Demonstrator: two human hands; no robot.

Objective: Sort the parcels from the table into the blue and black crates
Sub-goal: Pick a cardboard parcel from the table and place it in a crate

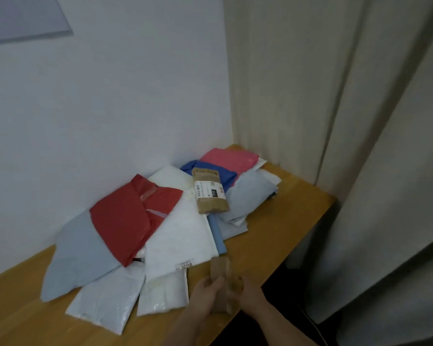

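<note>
A heap of parcels [160, 221] lies on the table [273, 233], pushed back against the wall [98, 108] on the left. A curtain [335, 108] hangs to the right of the table and behind its far corner. A paper packet [209, 191] lies on top of the heap towards the back. At the table's near edge, in front of the heap, both hands hold a small parcel [220, 270] between them, the left hand [205, 293] on its left side, the right hand [248, 292] on its right.
</note>
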